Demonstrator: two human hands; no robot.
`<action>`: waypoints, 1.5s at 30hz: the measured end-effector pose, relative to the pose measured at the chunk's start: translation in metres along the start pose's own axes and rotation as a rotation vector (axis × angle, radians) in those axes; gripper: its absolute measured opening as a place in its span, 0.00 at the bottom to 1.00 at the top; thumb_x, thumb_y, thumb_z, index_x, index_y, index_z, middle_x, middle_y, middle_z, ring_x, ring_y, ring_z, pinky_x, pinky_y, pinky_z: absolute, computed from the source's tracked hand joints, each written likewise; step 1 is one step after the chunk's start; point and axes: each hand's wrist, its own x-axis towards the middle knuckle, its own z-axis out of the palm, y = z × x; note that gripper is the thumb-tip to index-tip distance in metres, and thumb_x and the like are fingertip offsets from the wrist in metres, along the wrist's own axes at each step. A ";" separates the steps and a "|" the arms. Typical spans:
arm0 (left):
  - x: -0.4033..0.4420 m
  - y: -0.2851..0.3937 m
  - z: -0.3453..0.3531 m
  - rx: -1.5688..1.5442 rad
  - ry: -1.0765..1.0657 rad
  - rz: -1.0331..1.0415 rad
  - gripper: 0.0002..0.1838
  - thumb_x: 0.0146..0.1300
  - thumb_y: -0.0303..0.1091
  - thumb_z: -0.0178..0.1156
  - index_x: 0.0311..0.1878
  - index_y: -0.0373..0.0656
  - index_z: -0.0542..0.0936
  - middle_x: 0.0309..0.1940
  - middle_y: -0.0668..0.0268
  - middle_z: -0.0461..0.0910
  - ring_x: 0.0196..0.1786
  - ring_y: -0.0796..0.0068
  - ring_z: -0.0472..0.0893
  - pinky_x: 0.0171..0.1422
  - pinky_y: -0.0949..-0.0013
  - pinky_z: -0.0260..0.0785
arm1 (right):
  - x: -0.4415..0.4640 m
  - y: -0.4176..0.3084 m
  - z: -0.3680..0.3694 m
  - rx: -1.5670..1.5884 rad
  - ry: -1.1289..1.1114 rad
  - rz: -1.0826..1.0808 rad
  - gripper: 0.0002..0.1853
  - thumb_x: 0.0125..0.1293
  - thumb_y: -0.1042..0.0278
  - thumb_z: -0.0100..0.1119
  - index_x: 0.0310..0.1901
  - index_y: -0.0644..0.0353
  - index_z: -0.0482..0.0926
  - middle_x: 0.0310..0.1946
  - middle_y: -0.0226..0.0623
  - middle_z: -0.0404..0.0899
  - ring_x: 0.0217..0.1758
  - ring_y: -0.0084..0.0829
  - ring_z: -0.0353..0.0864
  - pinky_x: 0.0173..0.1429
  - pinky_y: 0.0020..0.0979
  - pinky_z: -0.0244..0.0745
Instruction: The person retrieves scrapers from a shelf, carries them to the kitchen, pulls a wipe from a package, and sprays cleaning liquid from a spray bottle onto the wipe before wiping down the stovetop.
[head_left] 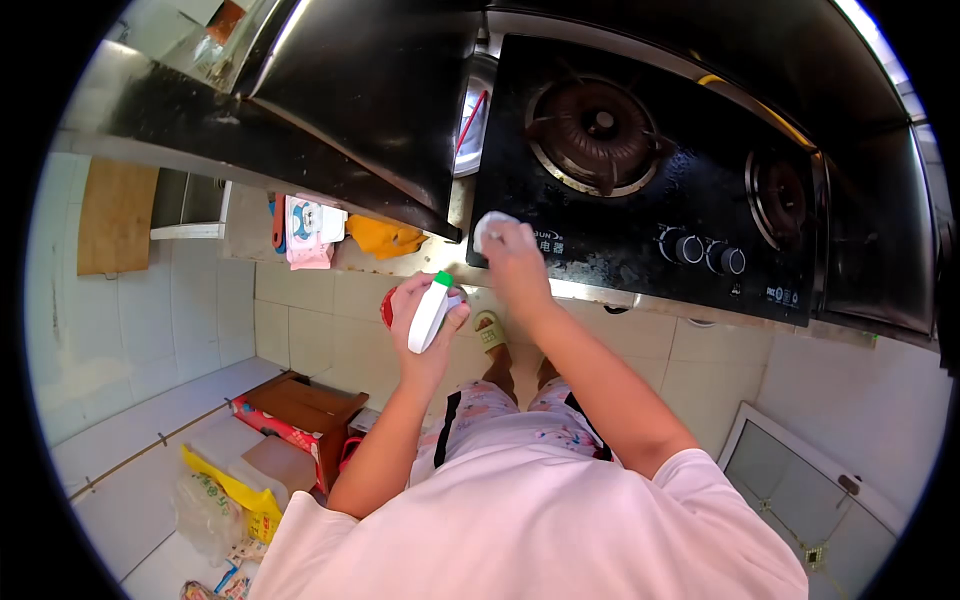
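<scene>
My left hand (412, 315) is wrapped round a spray bottle (430, 315) with a white trigger head and a green nozzle tip, held in front of the counter edge. Part of its red body shows behind my fingers. My right hand (515, 262) presses a white cloth (488, 230) onto the front left corner of the black gas stove (610, 225); motion blurs the fingers a little. Wet-looking spots mark the glass. Two burners, a large burner (600, 125) and a partly cut-off one, sit beyond, with two control knobs (705, 252) near the front.
Left of the stove, a dark panel (370, 110) stands upright. On the counter beyond lie a pack of wipes (312, 225) and an orange cloth (385, 238). Behind me on the left are a brown box (300, 405) and plastic bags (215, 510). A glass-paned door (800, 480) stands at lower right.
</scene>
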 end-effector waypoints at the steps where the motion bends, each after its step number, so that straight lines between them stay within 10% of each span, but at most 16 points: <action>1: 0.003 0.001 0.000 -0.021 0.006 0.014 0.15 0.52 0.31 0.74 0.42 0.39 0.83 0.50 0.61 0.75 0.57 0.63 0.73 0.61 0.64 0.65 | -0.005 -0.003 -0.002 -0.002 -0.001 0.000 0.14 0.48 0.81 0.58 0.40 0.66 0.79 0.48 0.43 0.75 0.52 0.47 0.73 0.55 0.40 0.74; 16: 0.041 -0.021 0.006 -0.101 -0.030 0.048 0.18 0.51 0.32 0.75 0.41 0.36 0.81 0.49 0.61 0.71 0.55 0.63 0.73 0.60 0.66 0.66 | -0.023 0.001 -0.026 -0.080 0.031 0.057 0.16 0.48 0.85 0.56 0.41 0.64 0.81 0.53 0.43 0.77 0.58 0.47 0.74 0.62 0.41 0.72; 32: 0.048 -0.031 -0.006 0.020 -0.044 0.084 0.27 0.46 0.17 0.70 0.52 0.38 0.75 0.52 0.58 0.72 0.56 0.58 0.75 0.60 0.65 0.68 | -0.024 -0.019 -0.007 -0.321 -0.109 0.070 0.32 0.55 0.80 0.50 0.65 0.67 0.67 0.68 0.54 0.64 0.73 0.50 0.60 0.76 0.44 0.56; 45: 0.031 -0.036 -0.010 0.266 0.017 0.132 0.27 0.57 0.27 0.67 0.60 0.37 0.72 0.55 0.56 0.75 0.56 0.58 0.76 0.61 0.64 0.68 | -0.049 -0.030 -0.017 -0.388 -0.185 0.211 0.40 0.64 0.53 0.59 0.71 0.68 0.57 0.75 0.49 0.52 0.78 0.49 0.50 0.78 0.50 0.43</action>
